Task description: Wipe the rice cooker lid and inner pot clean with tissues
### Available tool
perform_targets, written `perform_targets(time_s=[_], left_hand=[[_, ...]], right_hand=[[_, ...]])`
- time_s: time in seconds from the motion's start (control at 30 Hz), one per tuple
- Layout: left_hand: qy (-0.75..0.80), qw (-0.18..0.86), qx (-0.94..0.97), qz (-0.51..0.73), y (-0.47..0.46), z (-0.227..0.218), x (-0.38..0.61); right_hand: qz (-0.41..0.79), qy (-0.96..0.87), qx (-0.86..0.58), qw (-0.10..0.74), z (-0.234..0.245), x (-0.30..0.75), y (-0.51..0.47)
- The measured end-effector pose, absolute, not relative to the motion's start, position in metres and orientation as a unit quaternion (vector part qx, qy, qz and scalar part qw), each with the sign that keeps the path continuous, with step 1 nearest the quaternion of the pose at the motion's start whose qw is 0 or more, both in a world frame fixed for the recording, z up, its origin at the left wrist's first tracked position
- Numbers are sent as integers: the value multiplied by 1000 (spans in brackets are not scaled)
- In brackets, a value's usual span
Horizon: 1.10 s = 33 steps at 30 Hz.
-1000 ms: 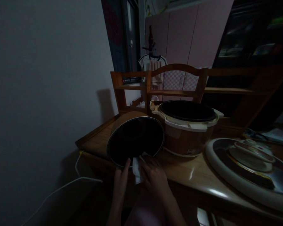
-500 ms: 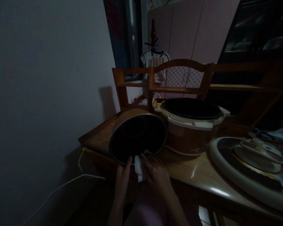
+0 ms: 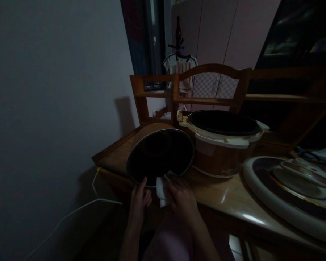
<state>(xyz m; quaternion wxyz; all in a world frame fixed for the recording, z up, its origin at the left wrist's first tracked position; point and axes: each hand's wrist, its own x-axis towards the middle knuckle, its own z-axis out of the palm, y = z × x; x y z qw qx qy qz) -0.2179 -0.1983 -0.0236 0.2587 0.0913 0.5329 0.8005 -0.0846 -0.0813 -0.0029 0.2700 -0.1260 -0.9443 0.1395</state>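
A dark-lined inner pot (image 3: pixel 160 156) lies tipped on the wooden desk, its opening turned toward me. At its lower rim, my left hand (image 3: pixel 139 197) grips the edge, thumb over the rim and fingers curled below. My right hand (image 3: pixel 180 195) is closed around a white wipe (image 3: pixel 161 192), tissue or thin cloth, at the lower right rim. Part of the wipe hangs down between my hands. Right of the pot stands the cooker body (image 3: pixel 220 154), upright and without its lid. Dim light hides detail inside the pot.
A round cooker lid (image 3: pixel 260 188) rests on the desk (image 3: pixel 222 195) at the right. Behind rises a wooden shelf frame (image 3: pixel 209 69). A wall (image 3: pixel 57 90) borders the left, with a white cable (image 3: pixel 78 209) hanging near the desk corner.
The left hand has shifted slightly left, and its curled fingers now show beneath the thumb. The right hand keeps the wipe at the rim. The view has shifted a little.
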Motion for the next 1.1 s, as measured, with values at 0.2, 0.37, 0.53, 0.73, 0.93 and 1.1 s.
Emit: perform_targets(time_s=[0.2, 0.37, 0.53, 0.73, 0.93, 1.1], left_hand=[[518, 285, 118, 798, -199, -31, -224], [520, 294, 116, 793, -199, -25, -221], [543, 287, 106, 782, -198, -20, -219], [615, 221, 91, 751, -198, -17, -209], [685, 154, 78, 708, -197, -21, -205], [731, 135, 132, 656, -194, -23, -206]], right_hand=[[145, -942, -123, 276, -2, -83, -82], [149, -941, -125, 276, -1, -83, -82], [148, -942, -123, 274, -1, -83, -82], [163, -939, -125, 276, 1, -81, -83], [168, -939, -126, 271, 1, -82, -83], [168, -939, -126, 272, 0, -82, -83]])
